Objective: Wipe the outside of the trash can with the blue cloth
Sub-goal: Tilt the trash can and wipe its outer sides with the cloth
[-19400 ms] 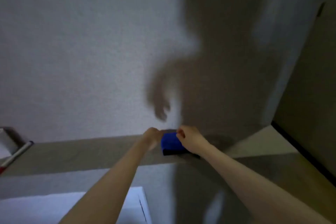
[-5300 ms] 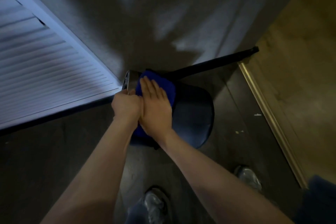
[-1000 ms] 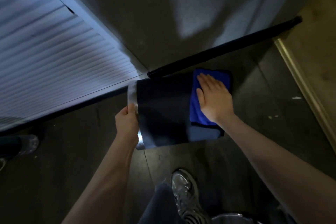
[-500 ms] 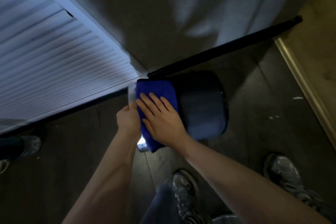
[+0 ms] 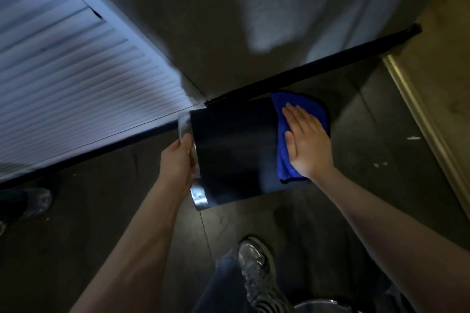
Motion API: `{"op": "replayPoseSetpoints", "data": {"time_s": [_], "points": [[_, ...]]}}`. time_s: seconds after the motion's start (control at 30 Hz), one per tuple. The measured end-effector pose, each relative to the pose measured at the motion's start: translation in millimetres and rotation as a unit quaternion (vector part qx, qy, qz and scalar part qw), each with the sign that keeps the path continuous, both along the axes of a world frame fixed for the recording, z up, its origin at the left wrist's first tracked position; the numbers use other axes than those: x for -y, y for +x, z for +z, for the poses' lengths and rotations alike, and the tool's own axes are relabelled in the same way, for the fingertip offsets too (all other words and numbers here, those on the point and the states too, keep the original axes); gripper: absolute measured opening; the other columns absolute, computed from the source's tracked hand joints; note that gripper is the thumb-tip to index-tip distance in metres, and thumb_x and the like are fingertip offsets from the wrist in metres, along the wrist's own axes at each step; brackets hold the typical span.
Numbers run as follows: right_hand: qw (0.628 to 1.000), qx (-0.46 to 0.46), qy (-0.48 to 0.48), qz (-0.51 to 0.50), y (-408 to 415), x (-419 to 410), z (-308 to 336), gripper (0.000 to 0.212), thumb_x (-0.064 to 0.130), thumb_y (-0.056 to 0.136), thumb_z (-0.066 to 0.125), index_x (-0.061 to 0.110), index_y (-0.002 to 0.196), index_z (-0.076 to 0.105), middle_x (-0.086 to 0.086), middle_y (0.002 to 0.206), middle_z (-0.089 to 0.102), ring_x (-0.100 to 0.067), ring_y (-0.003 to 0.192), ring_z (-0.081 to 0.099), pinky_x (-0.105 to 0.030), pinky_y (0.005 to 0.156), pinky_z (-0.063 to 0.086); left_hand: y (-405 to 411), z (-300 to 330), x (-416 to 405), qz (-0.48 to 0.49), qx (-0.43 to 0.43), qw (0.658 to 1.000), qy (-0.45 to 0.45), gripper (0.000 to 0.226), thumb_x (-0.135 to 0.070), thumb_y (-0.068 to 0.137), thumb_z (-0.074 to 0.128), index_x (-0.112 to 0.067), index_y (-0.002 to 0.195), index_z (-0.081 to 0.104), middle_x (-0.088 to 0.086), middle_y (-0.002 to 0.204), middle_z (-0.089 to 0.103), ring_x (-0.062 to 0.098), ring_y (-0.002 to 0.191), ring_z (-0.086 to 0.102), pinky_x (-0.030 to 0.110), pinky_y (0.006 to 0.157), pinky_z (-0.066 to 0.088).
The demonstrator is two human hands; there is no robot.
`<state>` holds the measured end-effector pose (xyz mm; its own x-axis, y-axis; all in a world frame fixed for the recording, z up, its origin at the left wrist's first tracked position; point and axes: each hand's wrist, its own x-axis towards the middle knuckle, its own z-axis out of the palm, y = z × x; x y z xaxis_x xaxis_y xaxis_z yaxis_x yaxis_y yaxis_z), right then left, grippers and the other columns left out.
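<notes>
Apparently right hand presses cloth near can's edge.

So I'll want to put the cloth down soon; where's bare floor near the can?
Bare floor lies right of the trash can, out to the metal floor strip, and left of the left hand. It's tight behind the can at the baseboard and near the shoe.

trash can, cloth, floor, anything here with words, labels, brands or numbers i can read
None can be read.
Trash can: plain dark side, shiny rim, no label showing.
Blue cloth under the right hand: no tag in view.
Shoe: any marking is too dark and blurred to read.
</notes>
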<state>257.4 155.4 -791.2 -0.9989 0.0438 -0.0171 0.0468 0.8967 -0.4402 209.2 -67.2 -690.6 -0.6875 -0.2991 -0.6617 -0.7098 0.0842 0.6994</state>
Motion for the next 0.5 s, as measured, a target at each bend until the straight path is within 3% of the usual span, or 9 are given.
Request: {"op": "replayPoseSetpoints", "data": {"time_s": [0.1,0.2,0.33,0.5], "points": [[1.0,0.01,-0.013,-0.021,-4,-14,-2,0.054,0.03,0.092,0.019,0.006,0.136,0.039,-0.013,0.142,0.045,-0.028,0.131,0.041,-0.041,0.11,0.032,20,3,12,-0.15,-0.023,0.988,-0.01,0.02,-0.03,0.093,0.047,-0.017,0.091,0.062,-0.003,0.078,0.07,0.013,0.074,0.069,0.021,0.061,0.051],[0.999,0.03,-0.017,-0.042,-13,-25,-4,0.059,0.034,0.091,0.013,0.007,0.138,0.036,-0.013,0.144,0.043,-0.027,0.133,0.038,-0.039,0.111,0.028,53,-4,13,-0.247,-0.044,0.967,-0.04,0.022,-0.033,0.094,0.043,-0.029,0.088,0.064,-0.015,0.079,0.073,-0.002,0.082,0.067,0.009,0.066,0.047],[0.998,0.034,-0.021,-0.046,-23,-23,-2,0.055,0.032,0.093,0.017,0.006,0.138,0.036,-0.014,0.144,0.042,-0.026,0.134,0.038,-0.037,0.113,0.026,57,-7,0,-0.161,-0.076,0.983,-0.053,0.023,-0.025,0.095,0.043,-0.027,0.087,0.064,-0.008,0.089,0.068,0.005,0.087,0.063,0.016,0.07,0.044],[0.995,0.066,-0.059,-0.047,-31,-4,-7,0.042,0.018,0.099,0.029,0.006,0.138,0.036,-0.012,0.145,0.042,-0.023,0.136,0.035,-0.033,0.115,0.023,37,-2,3,-0.084,-0.087,0.989,-0.085,0.027,-0.022,0.094,0.048,-0.014,0.073,0.063,0.008,0.077,0.064,0.019,0.074,0.059,0.031,0.069,0.047]]}}
